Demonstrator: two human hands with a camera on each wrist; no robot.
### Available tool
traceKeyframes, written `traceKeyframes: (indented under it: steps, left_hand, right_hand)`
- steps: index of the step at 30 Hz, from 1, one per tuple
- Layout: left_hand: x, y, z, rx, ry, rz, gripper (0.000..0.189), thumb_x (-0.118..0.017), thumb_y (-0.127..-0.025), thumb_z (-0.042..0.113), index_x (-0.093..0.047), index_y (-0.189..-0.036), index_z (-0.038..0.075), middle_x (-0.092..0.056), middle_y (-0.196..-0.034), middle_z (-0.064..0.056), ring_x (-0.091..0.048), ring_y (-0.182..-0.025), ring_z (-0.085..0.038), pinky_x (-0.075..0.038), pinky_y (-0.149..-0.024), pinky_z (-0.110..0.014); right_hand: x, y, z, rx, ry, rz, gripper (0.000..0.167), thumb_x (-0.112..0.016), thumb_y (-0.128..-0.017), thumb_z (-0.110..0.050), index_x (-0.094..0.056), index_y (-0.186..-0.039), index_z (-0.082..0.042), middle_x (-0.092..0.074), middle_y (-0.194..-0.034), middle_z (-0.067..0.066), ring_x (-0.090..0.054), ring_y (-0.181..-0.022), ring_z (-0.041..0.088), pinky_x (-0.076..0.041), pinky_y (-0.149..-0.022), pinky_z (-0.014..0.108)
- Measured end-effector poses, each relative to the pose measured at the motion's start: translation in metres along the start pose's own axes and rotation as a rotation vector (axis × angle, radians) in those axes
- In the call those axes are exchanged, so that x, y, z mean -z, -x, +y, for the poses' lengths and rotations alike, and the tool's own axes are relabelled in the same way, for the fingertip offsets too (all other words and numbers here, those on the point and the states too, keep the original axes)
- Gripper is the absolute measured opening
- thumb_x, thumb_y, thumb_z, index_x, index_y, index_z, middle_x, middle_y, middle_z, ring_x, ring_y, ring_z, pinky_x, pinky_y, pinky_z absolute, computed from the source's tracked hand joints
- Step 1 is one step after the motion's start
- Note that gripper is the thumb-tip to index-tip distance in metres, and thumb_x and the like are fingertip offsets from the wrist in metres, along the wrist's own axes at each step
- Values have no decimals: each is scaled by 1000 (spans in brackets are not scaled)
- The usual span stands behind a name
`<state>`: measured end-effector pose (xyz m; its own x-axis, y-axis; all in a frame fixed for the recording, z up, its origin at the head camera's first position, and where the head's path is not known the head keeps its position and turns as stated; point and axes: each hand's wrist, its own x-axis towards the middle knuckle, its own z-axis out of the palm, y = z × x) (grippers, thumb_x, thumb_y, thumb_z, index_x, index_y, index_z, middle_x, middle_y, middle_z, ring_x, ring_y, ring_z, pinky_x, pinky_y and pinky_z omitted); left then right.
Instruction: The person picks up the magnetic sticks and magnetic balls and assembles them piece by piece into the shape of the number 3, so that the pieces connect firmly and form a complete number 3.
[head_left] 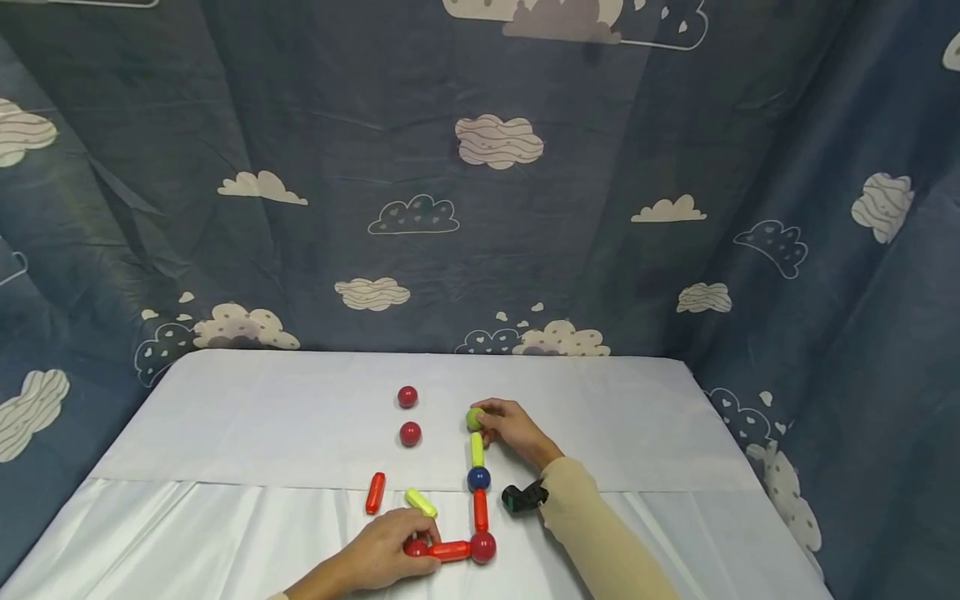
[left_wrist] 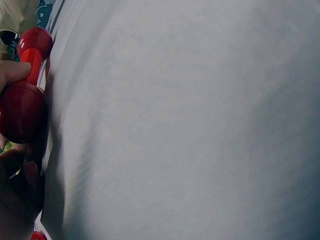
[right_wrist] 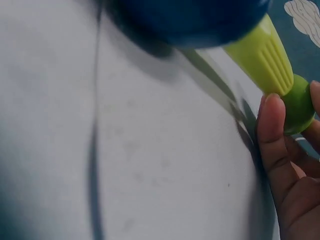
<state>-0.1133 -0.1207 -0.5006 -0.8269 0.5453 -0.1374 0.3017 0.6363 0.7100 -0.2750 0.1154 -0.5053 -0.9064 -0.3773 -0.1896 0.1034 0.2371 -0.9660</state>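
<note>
An L-shaped chain of toy sticks and balls lies on the white cloth in the head view. My left hand (head_left: 390, 550) grips its left end, a red ball (left_wrist: 22, 111), with the thumb against the joined red stick (head_left: 451, 551). A larger-looking red ball (head_left: 483, 547) forms the corner. From there a second red stick (head_left: 481, 510), a blue ball (head_left: 478, 478) and a yellow-green stick (head_left: 477, 450) run away from me. At the far end my right hand (head_left: 513, 429) pinches a green ball (right_wrist: 298, 106) between thumb and fingers; it meets the yellow-green stick's end.
Two loose red balls, a far one (head_left: 407, 397) and a nearer one (head_left: 410, 434), lie left of the chain. A loose red stick (head_left: 376, 493) and yellow stick (head_left: 421, 502) lie beyond my left hand. A dark cloud-patterned curtain (head_left: 420, 275) hangs behind the table (head_left: 247, 433).
</note>
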Motion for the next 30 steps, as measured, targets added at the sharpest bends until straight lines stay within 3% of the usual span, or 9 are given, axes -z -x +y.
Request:
traceKeyframes:
  steps: [7, 18, 30]
  left_hand:
    - [2, 0, 1, -36, -22, 22, 18, -71, -83, 42, -61, -91, 29, -50, -88, 18, -45, -83, -2, -40, -74, -27]
    - [0, -1, 1, -20, -1, 11, 18, -72, -83, 41, -61, -91, 29, -51, -87, 18, -45, -82, -2, -39, -72, -26]
    - [-1, 0, 1, -23, -4, 15, 18, -71, -83, 42, -62, -92, 29, -50, -87, 18, -45, -82, -3, -39, -72, -26]
  right_hand:
    - [-2, 3, 1, 23, 45, 41, 31, -51, -99, -8, -55, -127, 4, -61, -100, 14, -57, -70, 15, -50, -61, 26]
    - [-3, 8, 3, 6, 76, 44, 32, -54, -98, -9, -57, -127, 2, -61, -88, 10, -54, -64, 15, -47, -55, 26]
    - [-6, 9, 3, 7, 75, 71, 30, -57, -96, -10, -60, -124, 0, -62, -98, 11, -55, -66, 15, -47, -56, 26]
